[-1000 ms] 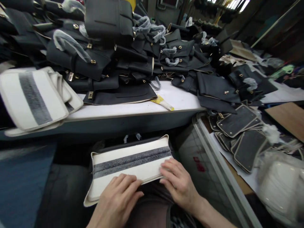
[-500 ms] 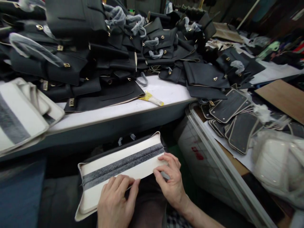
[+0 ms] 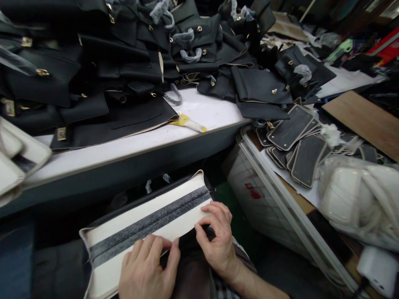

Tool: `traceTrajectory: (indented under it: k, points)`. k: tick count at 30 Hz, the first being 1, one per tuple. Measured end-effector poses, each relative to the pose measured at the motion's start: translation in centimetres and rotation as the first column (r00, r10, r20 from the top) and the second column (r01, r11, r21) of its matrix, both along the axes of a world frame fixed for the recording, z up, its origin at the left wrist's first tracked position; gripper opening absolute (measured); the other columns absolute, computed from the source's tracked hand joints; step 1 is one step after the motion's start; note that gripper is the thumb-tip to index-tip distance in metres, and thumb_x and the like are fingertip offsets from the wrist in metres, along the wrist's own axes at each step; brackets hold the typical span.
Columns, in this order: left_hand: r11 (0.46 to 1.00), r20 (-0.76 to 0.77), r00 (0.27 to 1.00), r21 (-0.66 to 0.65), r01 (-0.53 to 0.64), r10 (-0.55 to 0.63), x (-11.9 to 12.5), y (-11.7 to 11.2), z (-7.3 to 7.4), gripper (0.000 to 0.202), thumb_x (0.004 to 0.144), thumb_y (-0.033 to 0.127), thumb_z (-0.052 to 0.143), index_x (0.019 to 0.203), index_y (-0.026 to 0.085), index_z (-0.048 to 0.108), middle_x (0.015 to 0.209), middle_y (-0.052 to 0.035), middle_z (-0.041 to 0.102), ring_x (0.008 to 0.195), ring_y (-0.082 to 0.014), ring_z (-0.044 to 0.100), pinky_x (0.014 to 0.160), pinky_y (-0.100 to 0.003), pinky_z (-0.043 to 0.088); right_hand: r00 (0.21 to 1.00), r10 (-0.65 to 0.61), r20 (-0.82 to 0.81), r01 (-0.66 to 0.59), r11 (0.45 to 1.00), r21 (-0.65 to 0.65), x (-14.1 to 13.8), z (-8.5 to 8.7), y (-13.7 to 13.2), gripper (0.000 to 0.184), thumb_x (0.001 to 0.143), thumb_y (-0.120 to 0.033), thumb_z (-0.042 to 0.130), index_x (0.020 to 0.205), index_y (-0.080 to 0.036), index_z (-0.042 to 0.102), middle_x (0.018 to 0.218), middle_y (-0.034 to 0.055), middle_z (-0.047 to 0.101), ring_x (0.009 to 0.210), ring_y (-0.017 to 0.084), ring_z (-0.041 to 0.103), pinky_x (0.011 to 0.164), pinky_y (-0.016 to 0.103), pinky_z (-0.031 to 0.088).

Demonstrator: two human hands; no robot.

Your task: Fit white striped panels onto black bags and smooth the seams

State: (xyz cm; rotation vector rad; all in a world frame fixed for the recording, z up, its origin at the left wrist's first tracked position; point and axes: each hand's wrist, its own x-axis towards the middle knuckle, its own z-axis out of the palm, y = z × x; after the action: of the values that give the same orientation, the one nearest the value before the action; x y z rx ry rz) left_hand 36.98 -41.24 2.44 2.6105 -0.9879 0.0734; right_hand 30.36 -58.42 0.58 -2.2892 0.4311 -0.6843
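Note:
A cream panel with a grey felt stripe down its middle [image 3: 146, 226] lies across my lap, below the table edge. My left hand [image 3: 146, 270] lies on its near edge, the fingers curled over the rim and gripping it. My right hand [image 3: 215, 238] pinches the panel's right near corner between thumb and fingers. The panel tilts, with its left end lower and nearer to me.
A white table [image 3: 140, 141] carries heaps of black leather bag parts with gold clasps [image 3: 124, 70] and a yellow-handled tool [image 3: 188, 122]. At right a lower bench holds several dark cream-edged panels [image 3: 296, 141] and bagged white pieces [image 3: 358, 199]. More cream panels [image 3: 15, 158] lie at left.
The view has swung down and to the right. Both hands went from lying flat on the panel to gripping its near edge, and the panel's left end has dropped toward me.

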Motion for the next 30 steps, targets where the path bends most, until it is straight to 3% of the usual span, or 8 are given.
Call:
traceTrajectory:
  k: [3, 6, 9, 11, 13, 17, 22, 30]
  points:
    - [1.000, 0.060, 0.998, -0.004, -0.024, 0.025, 0.0, -0.2, 0.1, 0.017, 0.091, 0.035, 0.058, 0.082, 0.021, 0.054, 0.075, -0.0022, 0.059, 0.072, -0.0222, 0.055, 0.067, -0.036, 0.036, 1.000, -0.001, -0.013, 0.001, 1.000, 0.002, 0.0, -0.1, 0.0, 0.019, 0.079, -0.008, 0.058, 0.091, -0.022, 0.052, 0.116, 0.0076, 0.057, 0.119, 0.028, 0.046, 0.103, 0.052, 0.035]
    - [1.000, 0.148, 0.989, -0.022, -0.004, 0.007, 0.2, -0.8, 0.6, 0.011, 0.091, 0.028, 0.057, 0.097, 0.019, 0.059, 0.091, -0.0060, 0.063, 0.078, -0.0223, 0.057, 0.066, -0.036, 0.036, 0.999, 0.000, -0.040, 0.000, 1.000, 0.009, -0.2, -0.2, -0.4, 0.036, 0.081, -0.012, 0.060, 0.114, -0.021, 0.049, 0.139, 0.0126, 0.045, 0.132, 0.030, 0.037, 0.108, 0.054, 0.033]
    - [0.980, 0.169, 0.967, -0.023, 0.199, -0.192, 0.5, -1.5, 0.5, 0.025, 0.091, 0.014, 0.051, 0.111, 0.024, 0.061, 0.111, -0.0049, 0.065, 0.089, -0.0210, 0.058, 0.072, -0.036, 0.038, 0.998, -0.029, -0.060, 0.033, 0.996, 0.077, -0.4, -0.4, -0.9, 0.062, 0.080, -0.018, 0.065, 0.136, -0.020, 0.039, 0.149, 0.0139, 0.034, 0.139, 0.030, 0.029, 0.114, 0.052, 0.030]
    - [0.937, 0.134, 0.932, -0.042, 0.346, -0.338, 0.7, -1.6, 0.0, 0.033, 0.090, 0.009, 0.047, 0.117, 0.024, 0.060, 0.114, -0.0033, 0.065, 0.095, -0.0196, 0.058, 0.078, -0.034, 0.039, 0.995, -0.066, -0.069, 0.077, 0.982, 0.171, -0.5, -0.6, -1.2, 0.073, 0.078, -0.020, 0.067, 0.143, -0.020, 0.033, 0.150, 0.0134, 0.033, 0.140, 0.029, 0.030, 0.116, 0.049, 0.030]
    - [0.911, 0.110, 0.910, -0.062, 0.408, -0.400, 0.8, -1.5, -0.7, 0.036, 0.090, 0.008, 0.047, 0.120, 0.022, 0.060, 0.114, -0.0035, 0.066, 0.098, -0.0195, 0.057, 0.083, -0.033, 0.040, 0.991, -0.104, -0.083, 0.122, 0.959, 0.257, -0.6, -0.9, -1.3, 0.078, 0.077, -0.020, 0.069, 0.145, -0.021, 0.030, 0.151, 0.0128, 0.034, 0.140, 0.027, 0.033, 0.117, 0.048, 0.030]
    - [0.916, 0.106, 0.921, -0.113, 0.386, -0.375, 0.6, -2.1, -1.1, 0.030, 0.089, 0.010, 0.051, 0.117, 0.019, 0.061, 0.113, -0.0056, 0.066, 0.099, -0.0214, 0.057, 0.085, -0.035, 0.040, 0.987, -0.139, -0.083, 0.159, 0.931, 0.328, -0.7, -1.1, -1.2, 0.079, 0.075, -0.018, 0.069, 0.144, -0.021, 0.033, 0.149, 0.0124, 0.038, 0.139, 0.027, 0.036, 0.117, 0.046, 0.031]
    - [0.955, 0.036, 0.968, -0.154, 0.253, -0.250, 0.5, -4.6, 0.1, 0.007, 0.092, 0.027, 0.059, 0.093, 0.021, 0.060, 0.093, -0.0030, 0.067, 0.081, -0.0208, 0.057, 0.074, -0.036, 0.038, 0.980, -0.175, -0.096, 0.199, 0.892, 0.405, -0.4, -1.2, -1.3, 0.077, 0.073, -0.018, 0.069, 0.143, -0.021, 0.037, 0.147, 0.0125, 0.041, 0.137, 0.028, 0.038, 0.117, 0.046, 0.031]
    - [0.976, -0.033, 0.977, -0.061, 0.207, -0.209, 1.5, -5.5, -0.1, 0.021, 0.096, 0.038, 0.052, 0.082, 0.022, 0.053, 0.076, 0.0003, 0.060, 0.071, -0.0197, 0.055, 0.069, -0.035, 0.033, 0.985, -0.127, -0.119, 0.174, 0.697, 0.696, -0.4, -1.8, -2.4, 0.079, 0.070, -0.026, 0.075, 0.141, -0.022, 0.040, 0.141, 0.0109, 0.049, 0.127, 0.028, 0.050, 0.107, 0.041, 0.043]
